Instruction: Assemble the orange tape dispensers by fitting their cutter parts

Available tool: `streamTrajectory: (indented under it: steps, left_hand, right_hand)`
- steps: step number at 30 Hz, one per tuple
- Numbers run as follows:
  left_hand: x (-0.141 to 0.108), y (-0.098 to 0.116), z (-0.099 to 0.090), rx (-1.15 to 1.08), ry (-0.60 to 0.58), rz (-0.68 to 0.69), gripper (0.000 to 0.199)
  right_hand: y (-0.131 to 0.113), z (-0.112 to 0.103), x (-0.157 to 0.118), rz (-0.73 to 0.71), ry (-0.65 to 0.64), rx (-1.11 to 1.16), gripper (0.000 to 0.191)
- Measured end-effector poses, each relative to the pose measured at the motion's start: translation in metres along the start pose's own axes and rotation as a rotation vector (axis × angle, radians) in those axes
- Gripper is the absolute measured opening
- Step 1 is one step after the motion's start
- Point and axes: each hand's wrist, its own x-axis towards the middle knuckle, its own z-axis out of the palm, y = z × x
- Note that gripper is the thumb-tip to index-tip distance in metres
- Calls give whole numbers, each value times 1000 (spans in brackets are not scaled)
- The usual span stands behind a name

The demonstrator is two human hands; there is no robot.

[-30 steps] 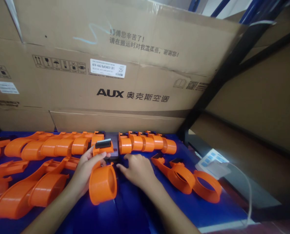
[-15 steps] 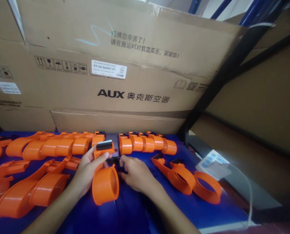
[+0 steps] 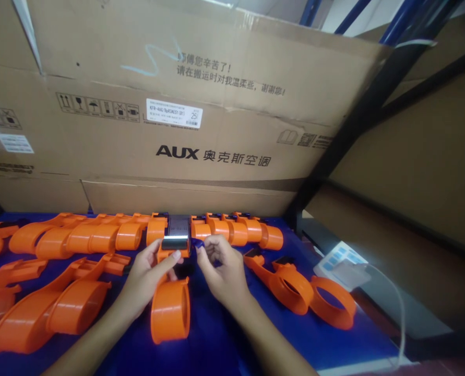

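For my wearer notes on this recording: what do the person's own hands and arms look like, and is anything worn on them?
The left hand and right hand are ungloved. Both forearms are bare as far as the view shows, with no sleeve, watch or bracelet visible.

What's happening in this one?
A person's left hand holds an orange dispenser-like part with a black strip and toothed edge on top. Beside it, the right hand pinches a small dark blue piece. More orange parts lie on both sides on the blue surface, with a large AUX cardboard panel behind.
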Motion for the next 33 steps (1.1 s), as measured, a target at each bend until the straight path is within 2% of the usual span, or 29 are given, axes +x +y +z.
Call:
streamTrajectory:
  steps: [3,8,17,27,30,33]
  left_hand:
    - [-2,-2,1,-26,-16,-7,42]
    - [-4,0,3,-48,-28,0,34]
    - [-3,0,3,-38,-9,13,36]
    - [-5,3,5,-53,6,1,37]
    - [-7,9,7,-155,32,-52,36]
    - [-10,18,9,-239,38,-113,44]
  right_hand:
    - [2,2,-3,-125,19,-121,9]
    - [5,3,-6,-273,-38,-181,8]
    - [7,-3,1,-353,-191,-265,8]
    - [-1,-8,3,-275,-275,-257,12]
    - [-6,-13,5,-231,-288,-120,9]
    - [-8,-15,5,-112,-183,97,10]
